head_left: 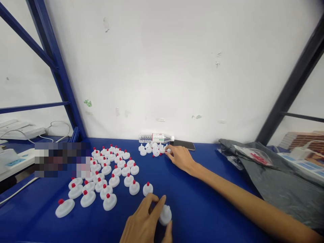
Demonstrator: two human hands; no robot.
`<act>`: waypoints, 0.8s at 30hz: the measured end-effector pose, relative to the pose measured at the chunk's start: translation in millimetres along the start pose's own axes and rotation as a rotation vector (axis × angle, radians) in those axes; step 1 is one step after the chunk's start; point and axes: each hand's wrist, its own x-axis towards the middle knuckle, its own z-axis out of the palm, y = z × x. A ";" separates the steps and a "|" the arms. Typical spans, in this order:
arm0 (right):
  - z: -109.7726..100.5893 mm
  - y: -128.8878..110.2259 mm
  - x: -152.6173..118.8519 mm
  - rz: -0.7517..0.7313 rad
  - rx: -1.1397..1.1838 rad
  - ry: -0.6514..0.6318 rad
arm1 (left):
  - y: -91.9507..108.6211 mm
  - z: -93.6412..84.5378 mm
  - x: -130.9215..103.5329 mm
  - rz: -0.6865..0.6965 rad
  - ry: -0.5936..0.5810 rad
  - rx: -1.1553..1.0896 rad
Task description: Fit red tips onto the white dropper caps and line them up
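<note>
Near the front edge, my left hand (145, 217) is closed around a white nozzle cap (165, 215), thumb on one side and fingers on the other; its nozzle points up with no red tip on it. My right hand (181, 157) stretches to the back, its fingers bent together at the right end of a small pile of white nozzle caps (143, 152) and small red tips. What its fingertips pinch is mostly hidden. To the left, many white nozzle caps with red tips (109, 201) stand spread over the blue table (202, 206).
A clear plastic bottle (158, 138) lies behind the small pile, beside a dark phone (187, 145). Grey plastic bags (273, 182) cover the right side. Power strips (21, 160) and cables lie at the left. A pixelated patch hides part of the left side.
</note>
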 end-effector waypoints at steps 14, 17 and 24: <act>1.0 -5.3 -30.8 -0.055 0.233 0.030 | 17.5 -13.4 6.8 -0.227 -0.193 -0.008; -15.6 -27.6 -58.2 -0.086 0.525 0.005 | 20.0 -15.7 9.9 -0.280 -0.218 -0.042; -28.6 -61.8 -108.9 -0.342 0.748 -0.018 | 17.7 -14.4 9.9 -0.355 -0.174 -0.101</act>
